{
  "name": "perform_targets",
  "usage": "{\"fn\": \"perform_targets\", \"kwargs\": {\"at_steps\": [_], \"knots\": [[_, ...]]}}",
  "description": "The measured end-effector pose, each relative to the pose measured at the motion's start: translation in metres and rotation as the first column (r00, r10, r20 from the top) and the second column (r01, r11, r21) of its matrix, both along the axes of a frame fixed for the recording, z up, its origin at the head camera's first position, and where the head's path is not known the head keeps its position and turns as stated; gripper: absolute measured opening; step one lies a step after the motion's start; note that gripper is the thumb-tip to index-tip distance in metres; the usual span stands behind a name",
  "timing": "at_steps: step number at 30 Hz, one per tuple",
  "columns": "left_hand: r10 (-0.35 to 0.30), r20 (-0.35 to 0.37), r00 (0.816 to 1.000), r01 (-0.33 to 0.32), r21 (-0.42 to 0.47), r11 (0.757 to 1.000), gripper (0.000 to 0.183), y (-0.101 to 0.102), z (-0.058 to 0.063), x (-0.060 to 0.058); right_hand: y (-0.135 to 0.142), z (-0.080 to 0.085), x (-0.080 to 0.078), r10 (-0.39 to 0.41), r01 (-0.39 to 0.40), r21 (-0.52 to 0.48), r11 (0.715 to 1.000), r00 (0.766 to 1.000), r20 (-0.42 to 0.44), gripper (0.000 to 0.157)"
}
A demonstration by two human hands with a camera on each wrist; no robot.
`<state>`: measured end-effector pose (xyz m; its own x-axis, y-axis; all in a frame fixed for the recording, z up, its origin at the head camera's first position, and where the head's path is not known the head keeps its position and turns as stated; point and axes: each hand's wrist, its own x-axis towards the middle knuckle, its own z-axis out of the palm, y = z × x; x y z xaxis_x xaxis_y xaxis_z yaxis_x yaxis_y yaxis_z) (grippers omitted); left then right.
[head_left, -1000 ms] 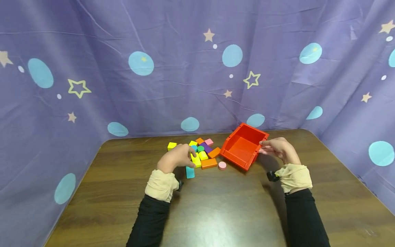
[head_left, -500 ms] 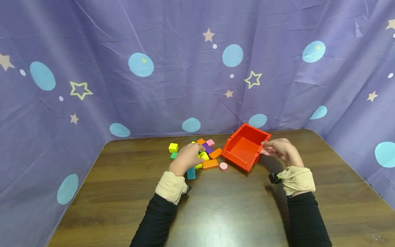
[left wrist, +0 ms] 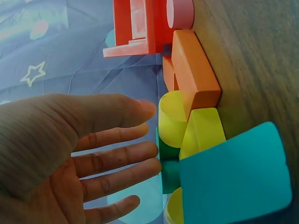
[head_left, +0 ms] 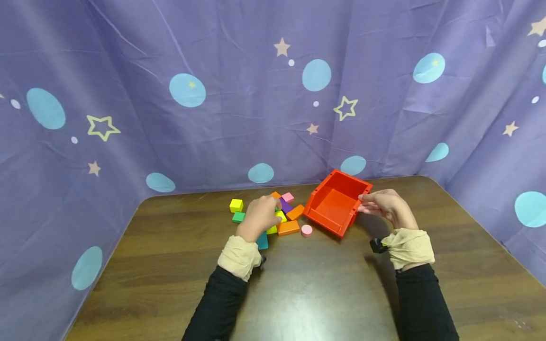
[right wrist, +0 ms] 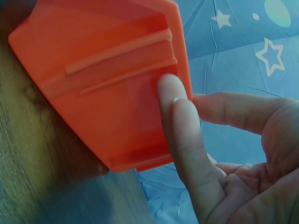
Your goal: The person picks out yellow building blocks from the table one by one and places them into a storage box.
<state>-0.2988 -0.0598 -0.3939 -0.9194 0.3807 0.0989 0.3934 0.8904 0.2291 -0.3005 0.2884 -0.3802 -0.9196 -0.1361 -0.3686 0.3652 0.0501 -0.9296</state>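
Observation:
My left hand [head_left: 259, 218] hovers low over a cluster of coloured toy blocks, fingers extended and thumb apart, holding nothing. In the left wrist view its fingertips come close to a yellow cylinder [left wrist: 172, 123] and green pieces. A turquoise block [left wrist: 236, 179] and an orange block [left wrist: 194, 70] stand beside them. Part of the cluster is hidden under the hand in the head view. My right hand [head_left: 389, 206] pinches the right wall of a red plastic bin [head_left: 334, 206], thumb on one side and fingers on the other. The bin is tilted, its inside facing me.
A yellow cube [head_left: 236, 205] and a green block [head_left: 238, 217] sit left of the cluster. A pink disc [head_left: 306, 230] lies just before the bin. Behind the wooden table [head_left: 170, 265] hangs a purple curtain [head_left: 230, 118].
My left hand has moved right over the blocks, uncovering the green block on the left and covering part of the cluster. The right hand keeps its pinch on the bin.

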Motion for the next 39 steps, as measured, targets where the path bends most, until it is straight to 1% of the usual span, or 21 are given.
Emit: {"fn": "perform_targets", "kwargs": {"at_steps": [2,4,8,9,10,13,16,21,27,31,39], "knots": [[0.001,-0.005,1.000,-0.001,-0.001,1.000,0.023,0.000,0.000,-0.001,0.000,0.001,0.000,-0.003,0.003,0.007,1.000,1.000,0.005,0.016],[0.001,-0.001,1.000,-0.001,-0.001,1.000,0.014,0.001,0.000,-0.001,0.000,0.001,0.000,-0.003,0.003,0.008,1.000,1.000,0.006,0.018],[0.000,0.026,1.000,-0.001,0.002,1.000,0.033,0.003,-0.002,-0.001,0.000,0.001,0.001,-0.006,0.006,0.028,1.000,1.000,0.003,0.020],[0.001,0.029,1.000,-0.001,-0.001,1.000,0.036,0.004,-0.003,-0.001,0.000,0.001,0.001,-0.007,0.007,0.031,0.999,1.000,0.001,0.020],[0.001,0.029,1.000,-0.001,-0.004,1.000,0.036,0.004,-0.003,0.000,0.000,0.001,0.001,-0.010,0.010,0.035,0.999,1.000,0.000,0.019],[0.004,0.022,1.000,-0.003,-0.010,1.000,0.031,0.005,-0.004,0.000,0.000,0.001,0.001,-0.007,0.007,0.039,0.999,1.000,-0.006,0.016],[0.009,0.022,1.000,-0.008,-0.009,1.000,0.030,0.005,-0.005,0.001,0.000,0.001,0.002,-0.008,0.009,0.046,0.999,1.000,-0.006,0.016],[0.012,0.027,1.000,-0.012,0.000,1.000,0.025,0.005,-0.006,0.000,0.000,0.001,0.002,-0.005,0.006,0.047,0.999,1.000,-0.012,0.019],[0.013,0.046,0.999,-0.012,-0.008,1.000,0.014,0.007,-0.006,-0.004,0.001,0.001,0.002,0.000,0.000,0.034,0.999,1.000,-0.004,0.024],[0.013,0.055,0.998,-0.013,-0.011,1.000,0.013,0.009,-0.005,-0.005,0.002,0.001,0.002,-0.004,0.004,0.041,0.999,1.000,0.002,0.024],[0.010,0.066,0.998,-0.011,0.014,1.000,0.010,0.011,-0.005,-0.005,0.000,-0.001,-0.001,0.002,-0.002,0.004,1.000,1.000,-0.005,0.020]]}}
